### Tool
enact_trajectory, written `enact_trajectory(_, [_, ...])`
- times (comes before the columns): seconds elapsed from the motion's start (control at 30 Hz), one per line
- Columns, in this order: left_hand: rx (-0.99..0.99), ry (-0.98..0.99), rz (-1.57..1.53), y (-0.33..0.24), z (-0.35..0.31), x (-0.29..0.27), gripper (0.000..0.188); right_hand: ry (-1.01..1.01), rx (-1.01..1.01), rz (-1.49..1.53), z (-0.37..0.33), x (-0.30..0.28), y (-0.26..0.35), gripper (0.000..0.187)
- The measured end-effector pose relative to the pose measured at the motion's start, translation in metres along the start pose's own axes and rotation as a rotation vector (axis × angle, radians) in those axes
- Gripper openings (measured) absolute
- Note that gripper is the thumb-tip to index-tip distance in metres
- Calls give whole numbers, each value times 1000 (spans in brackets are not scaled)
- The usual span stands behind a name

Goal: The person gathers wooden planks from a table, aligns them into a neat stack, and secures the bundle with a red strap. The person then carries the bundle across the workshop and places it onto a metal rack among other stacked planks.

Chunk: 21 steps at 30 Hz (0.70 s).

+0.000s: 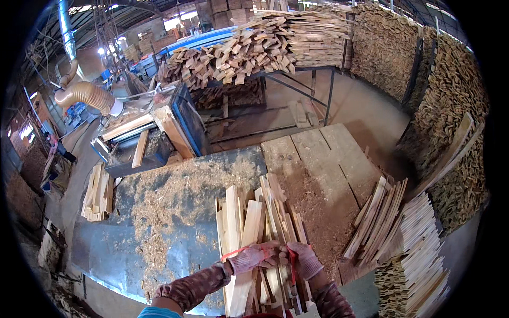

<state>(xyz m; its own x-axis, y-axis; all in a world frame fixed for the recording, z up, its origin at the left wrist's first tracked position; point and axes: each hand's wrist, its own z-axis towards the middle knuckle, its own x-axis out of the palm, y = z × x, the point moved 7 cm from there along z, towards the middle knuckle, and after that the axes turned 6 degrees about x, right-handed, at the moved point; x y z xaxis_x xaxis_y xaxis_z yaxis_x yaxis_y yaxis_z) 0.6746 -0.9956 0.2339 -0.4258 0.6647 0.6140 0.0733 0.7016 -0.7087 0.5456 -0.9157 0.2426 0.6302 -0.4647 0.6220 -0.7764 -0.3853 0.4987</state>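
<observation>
A bundle of long wooden strips (245, 225) lies lengthwise in front of me on the table. A red tie (237, 252) crosses its top, and one length of it hangs down by my right hand. My left hand (258, 255), in a pale work glove, rests on the strips with its fingers closed on the tie. At the bundle's right side my right hand (306, 259), gloved too, is closed round the hanging length. Both hands are close together, their fingertips partly hidden among the strip ends. Patterned sleeves cover both forearms.
Wood shavings (159, 212) cover much of the dark metal tabletop (106, 249). A woodworking machine (154, 132) with a dust hose (87, 96) stands far left. Short boards (98, 193) lie at its near corner. Loose strips (376, 222) and stacked strips (424, 254) are right; a heaped rack (249, 47) stands behind.
</observation>
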Motion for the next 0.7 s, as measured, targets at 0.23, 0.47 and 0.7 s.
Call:
enact_trajectory(0.23, [37,56,77,-15,-8,29,53,312,71,150,-2,12,5,31])
enact_trajectory(0.47, [99,42,119,-23,-4,39,70,179,-12,62,-6,4,13,18])
enact_trajectory(0.7, [114,-91,60,-14,-11,4,76,89,-7,-62,10,-3,-1,9])
